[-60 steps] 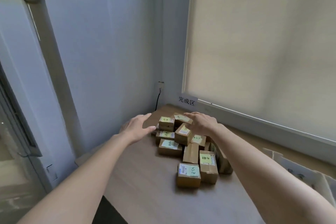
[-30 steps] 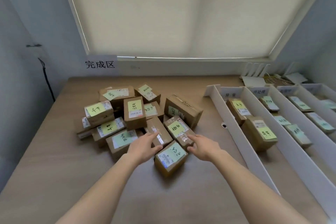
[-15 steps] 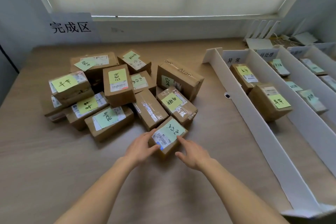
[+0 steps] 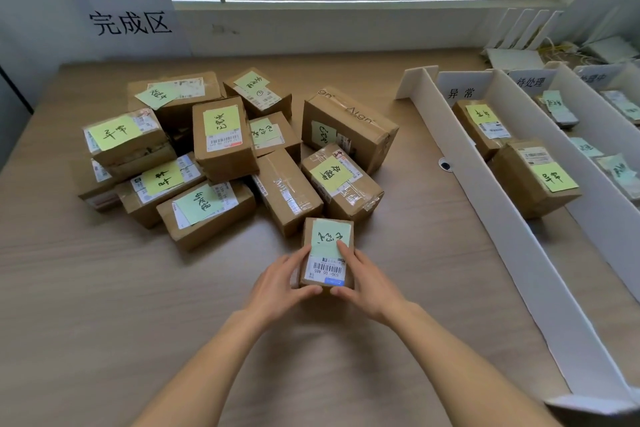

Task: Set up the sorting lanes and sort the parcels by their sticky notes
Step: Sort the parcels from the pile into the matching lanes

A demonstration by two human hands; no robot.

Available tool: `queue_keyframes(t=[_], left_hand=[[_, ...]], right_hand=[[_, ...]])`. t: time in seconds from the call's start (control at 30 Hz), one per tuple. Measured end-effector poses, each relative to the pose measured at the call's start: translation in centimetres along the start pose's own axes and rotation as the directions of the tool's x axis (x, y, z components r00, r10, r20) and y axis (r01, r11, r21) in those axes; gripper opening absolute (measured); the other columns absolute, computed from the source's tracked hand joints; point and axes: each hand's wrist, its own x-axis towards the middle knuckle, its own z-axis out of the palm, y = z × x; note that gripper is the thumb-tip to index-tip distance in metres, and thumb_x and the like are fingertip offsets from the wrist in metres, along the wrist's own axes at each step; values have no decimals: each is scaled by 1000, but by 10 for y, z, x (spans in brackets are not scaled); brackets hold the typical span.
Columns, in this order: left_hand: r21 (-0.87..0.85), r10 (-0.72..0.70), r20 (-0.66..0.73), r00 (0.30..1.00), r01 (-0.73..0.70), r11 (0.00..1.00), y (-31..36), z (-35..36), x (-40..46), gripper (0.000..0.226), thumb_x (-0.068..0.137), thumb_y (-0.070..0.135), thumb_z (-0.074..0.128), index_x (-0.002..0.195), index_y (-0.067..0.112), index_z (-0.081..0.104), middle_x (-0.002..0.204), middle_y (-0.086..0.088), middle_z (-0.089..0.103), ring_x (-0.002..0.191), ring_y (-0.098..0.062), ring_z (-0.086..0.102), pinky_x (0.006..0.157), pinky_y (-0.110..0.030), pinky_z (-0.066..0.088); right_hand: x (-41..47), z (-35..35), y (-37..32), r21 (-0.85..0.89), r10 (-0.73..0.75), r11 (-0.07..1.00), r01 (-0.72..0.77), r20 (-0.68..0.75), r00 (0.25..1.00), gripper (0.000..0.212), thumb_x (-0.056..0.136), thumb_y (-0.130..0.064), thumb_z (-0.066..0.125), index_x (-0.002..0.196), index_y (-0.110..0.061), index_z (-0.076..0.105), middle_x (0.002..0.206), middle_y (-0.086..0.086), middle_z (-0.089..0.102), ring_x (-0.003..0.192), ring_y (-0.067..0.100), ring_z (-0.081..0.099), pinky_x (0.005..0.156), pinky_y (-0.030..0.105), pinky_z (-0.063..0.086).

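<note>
A small cardboard parcel [image 4: 328, 253] with a green sticky note and a barcode label sits on the wooden table [image 4: 104, 305], just in front of a pile of several noted parcels [image 4: 221, 149]. My left hand [image 4: 280, 284] grips its left side and near corner. My right hand [image 4: 367, 284] grips its right side, with the forefinger lying on the note. White divider lanes [image 4: 485, 191] run along the right; the nearest lane holds two parcels [image 4: 535, 177] with yellow notes.
A paper sign [image 4: 131, 22] leans against the wall behind the pile. Further lanes at the far right hold more noted parcels [image 4: 561, 111]. Spare white dividers [image 4: 526, 28] and cables lie at the back right corner. A window blind fills the back wall.
The camera has turned from the left wall to look down at the table. Both hands came off the pile, closed round the front parcel and turned it straight, a little nearer me.
</note>
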Motion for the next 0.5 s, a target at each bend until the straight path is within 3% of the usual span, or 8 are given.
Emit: queue_keyframes(t=[0.13, 0.5], left_hand=[[-71, 13, -67, 998, -18, 997, 2, 13, 1, 82, 83, 48, 74, 151, 38, 31, 149, 11, 44, 133, -10, 42, 105, -26, 39], [-119, 27, -74, 997, -36, 992, 29, 10, -17, 82, 86, 40, 73, 154, 34, 27, 154, 7, 39, 137, -9, 39, 111, -33, 39]], right_hand=[[1, 7, 7, 99, -49, 994, 53, -35, 998, 95, 95, -33, 68, 160, -35, -1, 166, -9, 12, 149, 16, 26, 119, 35, 31], [-19, -9, 7, 133, -70, 989, 71, -10, 998, 91, 97, -24, 65, 161, -35, 1, 167, -9, 11, 150, 20, 26, 121, 43, 31]])
